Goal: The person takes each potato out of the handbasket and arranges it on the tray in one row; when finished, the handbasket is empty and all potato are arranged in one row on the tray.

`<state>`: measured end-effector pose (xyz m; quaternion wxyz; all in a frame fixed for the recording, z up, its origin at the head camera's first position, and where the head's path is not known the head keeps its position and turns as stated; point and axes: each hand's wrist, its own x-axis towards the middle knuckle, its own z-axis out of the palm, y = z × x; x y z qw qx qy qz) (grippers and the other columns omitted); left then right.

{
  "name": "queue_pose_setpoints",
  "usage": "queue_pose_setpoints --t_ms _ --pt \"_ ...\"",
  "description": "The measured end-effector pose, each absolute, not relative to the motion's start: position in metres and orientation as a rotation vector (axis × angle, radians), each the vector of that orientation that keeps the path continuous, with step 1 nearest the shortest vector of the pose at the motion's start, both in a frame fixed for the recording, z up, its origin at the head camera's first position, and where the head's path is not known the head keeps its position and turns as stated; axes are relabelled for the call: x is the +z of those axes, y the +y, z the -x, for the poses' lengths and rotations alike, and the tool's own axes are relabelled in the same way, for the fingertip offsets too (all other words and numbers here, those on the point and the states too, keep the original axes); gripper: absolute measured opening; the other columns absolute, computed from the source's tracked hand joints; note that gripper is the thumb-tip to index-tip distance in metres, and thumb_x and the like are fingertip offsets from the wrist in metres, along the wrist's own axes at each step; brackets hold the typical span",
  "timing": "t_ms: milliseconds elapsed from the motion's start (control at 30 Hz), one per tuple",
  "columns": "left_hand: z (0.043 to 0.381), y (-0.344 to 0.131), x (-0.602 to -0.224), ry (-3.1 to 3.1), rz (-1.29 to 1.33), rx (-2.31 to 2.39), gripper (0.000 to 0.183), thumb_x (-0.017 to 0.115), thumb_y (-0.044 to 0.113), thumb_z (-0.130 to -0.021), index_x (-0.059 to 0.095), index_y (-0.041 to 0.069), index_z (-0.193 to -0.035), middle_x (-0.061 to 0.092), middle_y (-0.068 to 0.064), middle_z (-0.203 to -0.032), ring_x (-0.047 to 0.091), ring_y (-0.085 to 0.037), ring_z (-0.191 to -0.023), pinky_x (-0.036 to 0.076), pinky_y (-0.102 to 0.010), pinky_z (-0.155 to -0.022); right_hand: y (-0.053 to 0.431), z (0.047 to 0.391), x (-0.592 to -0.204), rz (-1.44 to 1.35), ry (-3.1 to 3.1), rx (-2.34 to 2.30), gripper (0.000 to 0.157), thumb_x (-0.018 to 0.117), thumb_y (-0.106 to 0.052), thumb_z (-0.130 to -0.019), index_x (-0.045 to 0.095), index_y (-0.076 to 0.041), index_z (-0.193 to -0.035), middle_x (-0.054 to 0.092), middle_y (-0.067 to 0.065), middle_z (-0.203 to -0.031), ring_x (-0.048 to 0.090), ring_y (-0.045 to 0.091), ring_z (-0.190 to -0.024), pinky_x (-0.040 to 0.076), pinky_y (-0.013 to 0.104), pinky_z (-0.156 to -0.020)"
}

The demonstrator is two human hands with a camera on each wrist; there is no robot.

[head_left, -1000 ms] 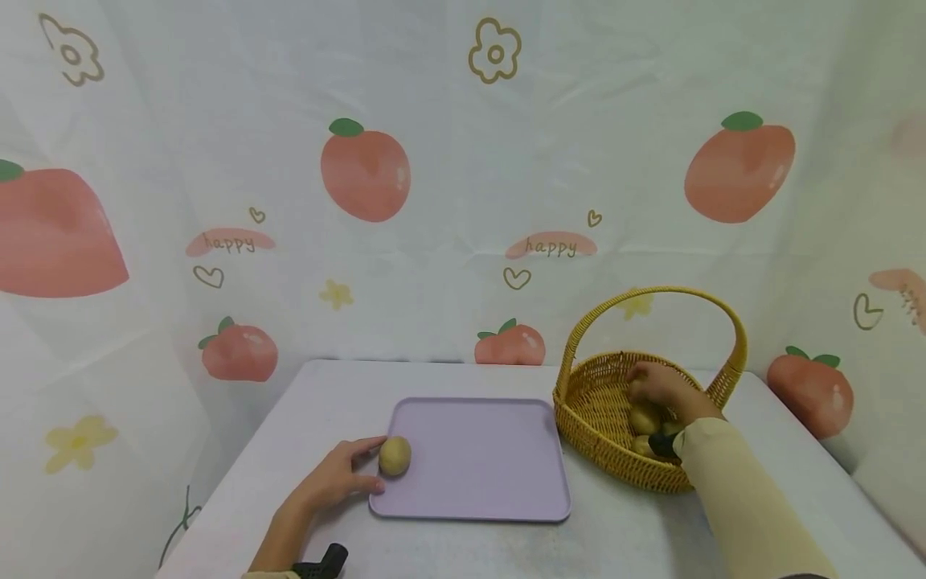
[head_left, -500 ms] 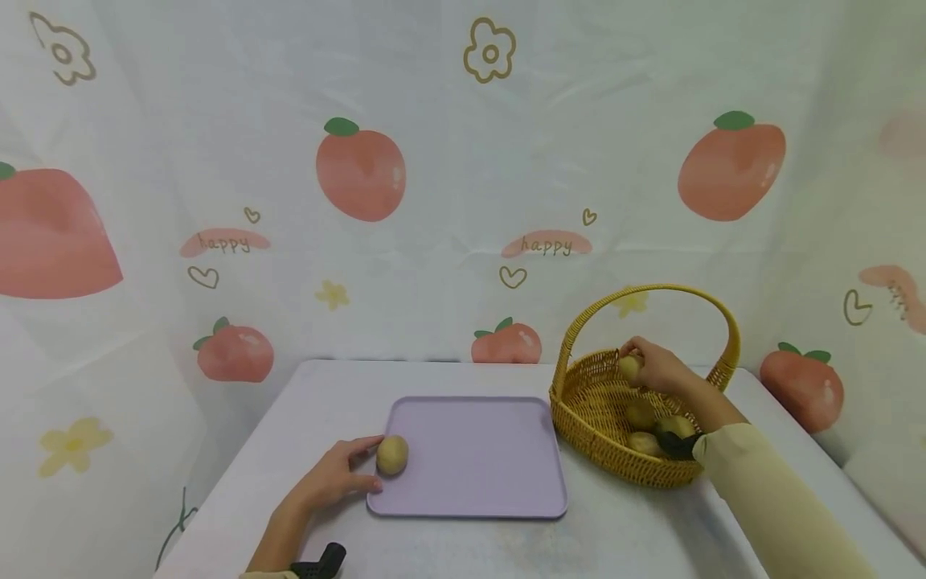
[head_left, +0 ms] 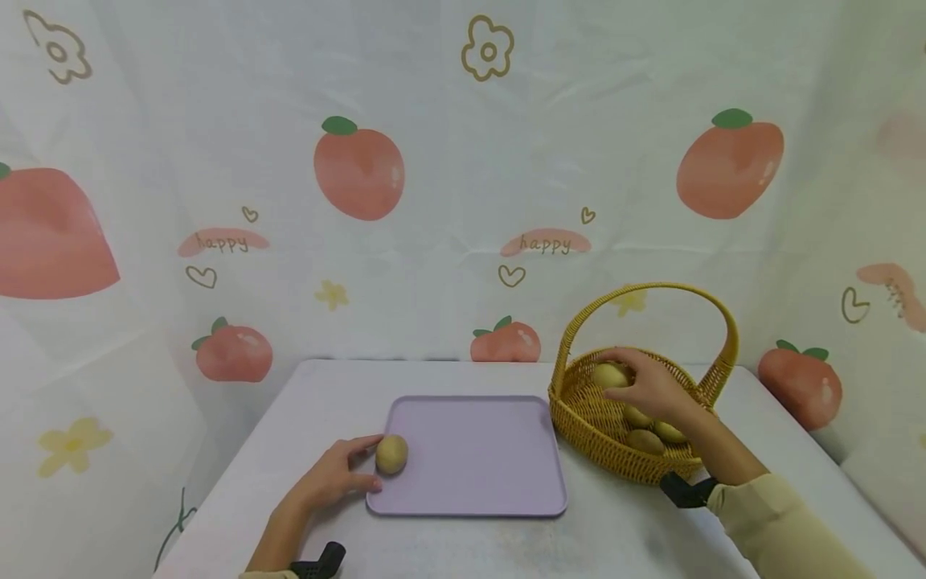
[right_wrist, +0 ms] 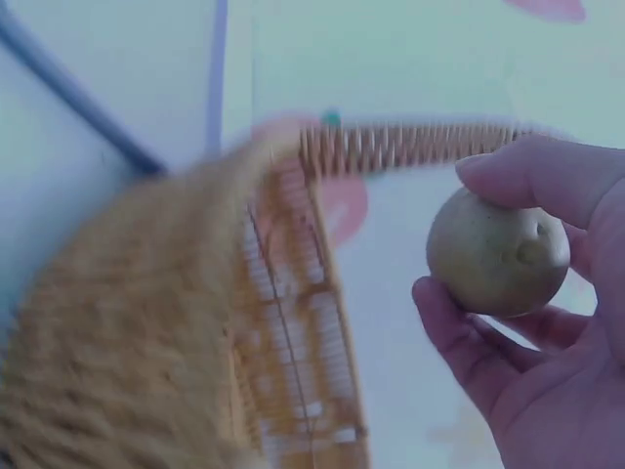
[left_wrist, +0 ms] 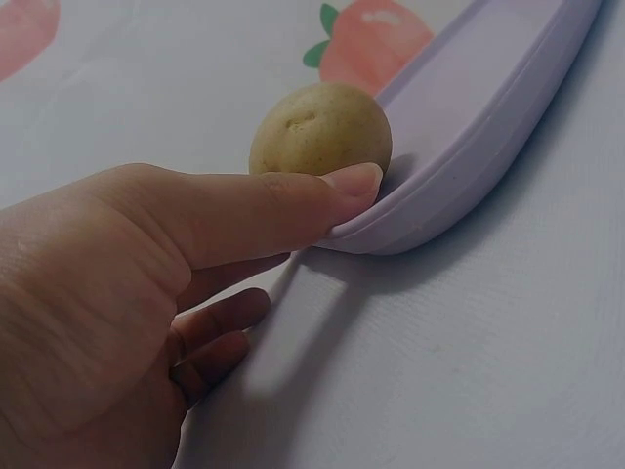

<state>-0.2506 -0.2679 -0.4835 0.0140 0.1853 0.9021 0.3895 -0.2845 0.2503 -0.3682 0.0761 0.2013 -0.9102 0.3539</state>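
Note:
My right hand pinches a round, pale brown potato between thumb and fingers. In the head view it is over the back left part of the wicker basket. Several more potatoes lie inside the basket. My left hand stays at the left edge of the lilac tray, its thumb and forefinger spread and extended to the rim. Between those fingertips a single potato sits just inside the rim. In the left wrist view the thumb overlaps the lower part of this potato.
The basket's tall arched handle rises over its opening, left of the right forearm. Tray and basket stand side by side on a white table. A white curtain printed with peaches hangs behind.
My right hand has come up from deep in the basket with a potato and turned, shifting it slightly left. The left hand and its potato have stayed in place.

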Motion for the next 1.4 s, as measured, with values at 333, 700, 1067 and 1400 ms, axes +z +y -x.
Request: queue_pose_setpoints --t_ms 333,700,1067,1400 --pt "0.250 -0.268 -0.483 2.807 -0.541 1.197 0.077 0.085 0.029 -0.071 0.055 0.001 -0.136 0.052 -0.026 -0.135 0.043 -0.049 -0.127 0.034 -0.063 -0.102 0.195 0.265 -0.376 -0.715 -2.554 1.342 0.048 0.083 -0.009 -0.076 0.061 -0.006 -0.118 0.059 0.013 -0.113 0.058 0.024 -0.087 0.053 0.031 -0.066" --pt "0.251 -0.268 -0.484 2.817 -0.531 1.189 0.077 0.085 0.029 -0.070 0.055 0.002 -0.136 0.052 -0.026 -0.136 0.043 -0.048 -0.127 0.036 -0.063 -0.101 0.125 0.274 -0.410 -0.855 -2.619 1.420 0.046 0.081 -0.010 -0.075 0.062 -0.010 -0.117 0.060 0.007 -0.103 0.060 0.020 -0.085 0.053 0.030 -0.067" --pt "0.249 -0.266 -0.483 2.825 -0.524 1.192 0.076 0.085 0.029 -0.070 0.057 0.002 -0.134 0.053 -0.026 -0.135 0.045 -0.048 -0.125 0.037 -0.063 -0.100 0.054 0.282 -0.453 -0.931 -2.698 1.384 0.046 0.083 -0.016 -0.072 0.068 -0.007 -0.114 0.064 0.001 -0.103 0.055 0.014 -0.083 0.047 0.027 -0.069" --pt "0.251 -0.268 -0.484 2.829 -0.557 1.174 0.075 0.085 0.029 -0.070 0.057 0.001 -0.134 0.054 -0.025 -0.134 0.045 -0.047 -0.126 0.037 -0.062 -0.100 0.004 0.284 -0.470 -0.838 -2.704 1.506 0.046 0.085 -0.020 -0.071 0.069 -0.008 -0.112 0.067 -0.001 -0.095 0.058 0.009 -0.076 0.049 0.024 -0.065"
